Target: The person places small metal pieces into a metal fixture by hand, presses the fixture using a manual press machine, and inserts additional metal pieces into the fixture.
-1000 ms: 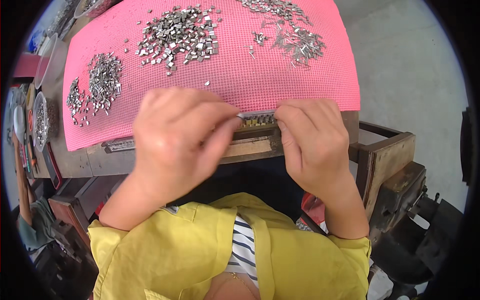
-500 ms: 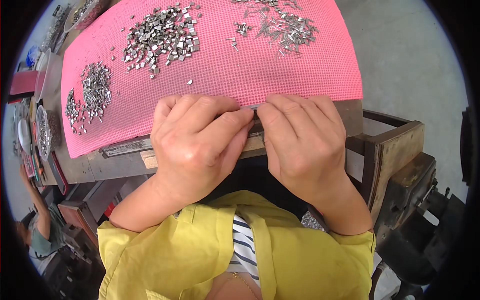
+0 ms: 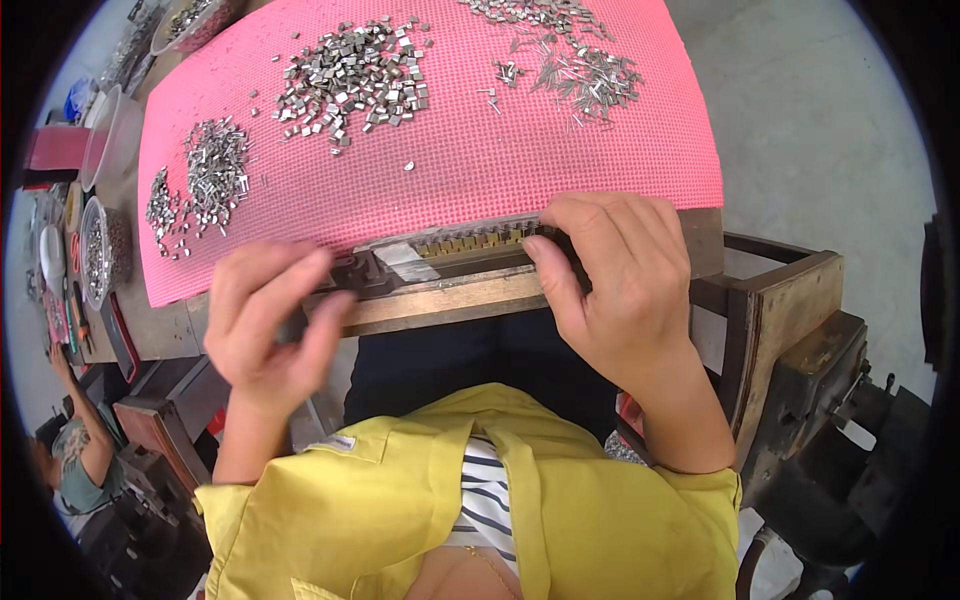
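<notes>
A long metal jig [image 3: 460, 263] lies along the table's front edge, with a row of small brass-coloured and dark slots [image 3: 475, 240] in its right part. My right hand [image 3: 628, 285] is at the right end of that row, thumb and forefinger tips close together against it. Whatever is between those tips is too small to make out. My left hand [image 3: 262, 315], slightly blurred, hovers near the jig's left end with thumb and fingers apart and nothing visible in them. Beyond the jig, a pink textured mat [image 3: 480, 165] carries heaps of small metal parts.
Small metal blocks [image 3: 355, 80] lie at the mat's back, thin pins [image 3: 595, 80] at back right, small bits [image 3: 215, 170] at left. Plastic tubs [image 3: 105, 255] and tools stand farther left. A person [image 3: 80, 440] sits at lower left. Dark machinery [image 3: 850, 440] stands at right.
My left hand has moved left, away from my right hand, and its fingers have parted. The row of slots in the jig now shows. My right hand has stayed near its place.
</notes>
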`<state>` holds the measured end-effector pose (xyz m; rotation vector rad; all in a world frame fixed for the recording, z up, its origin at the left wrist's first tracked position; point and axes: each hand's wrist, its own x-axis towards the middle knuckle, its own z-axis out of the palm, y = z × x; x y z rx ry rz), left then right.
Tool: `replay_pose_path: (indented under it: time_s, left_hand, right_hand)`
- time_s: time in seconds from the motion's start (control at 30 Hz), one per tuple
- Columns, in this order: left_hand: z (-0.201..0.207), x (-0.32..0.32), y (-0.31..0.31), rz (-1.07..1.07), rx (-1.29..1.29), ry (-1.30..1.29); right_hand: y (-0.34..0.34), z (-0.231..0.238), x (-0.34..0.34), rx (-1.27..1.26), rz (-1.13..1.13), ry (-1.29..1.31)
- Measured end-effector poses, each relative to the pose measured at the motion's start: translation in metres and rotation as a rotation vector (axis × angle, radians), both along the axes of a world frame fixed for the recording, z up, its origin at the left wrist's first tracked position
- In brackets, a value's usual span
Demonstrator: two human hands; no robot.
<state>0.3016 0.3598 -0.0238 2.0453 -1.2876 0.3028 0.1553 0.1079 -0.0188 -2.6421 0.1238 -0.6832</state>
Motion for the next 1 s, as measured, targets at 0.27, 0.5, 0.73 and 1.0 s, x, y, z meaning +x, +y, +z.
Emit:
replay_pose_path:
  time_s: [0.27,0.5,0.73,1.0]
  left_hand:
    - [-0.015,0.020,0.080,0.193,0.164,-0.154]
    - [-0.002,0.028,0.083,-0.174,-0.160,-0.214]
    - [0.045,-0.026,0.000,-0.322,-0.175,-0.288]
    - [0.019,-0.035,-0.092,-0.284,0.067,-0.224]
  right_hand:
    - [0.003,0.000,-0.004,0.071,-0.035,0.050]
    - [-0.004,-0.012,-0.023,0.326,-0.009,0.012]
    - [-0.003,-0.022,-0.031,0.679,-0.002,-0.071]
    - [0.011,-0.046,-0.048,0.177,-0.278,-0.008]
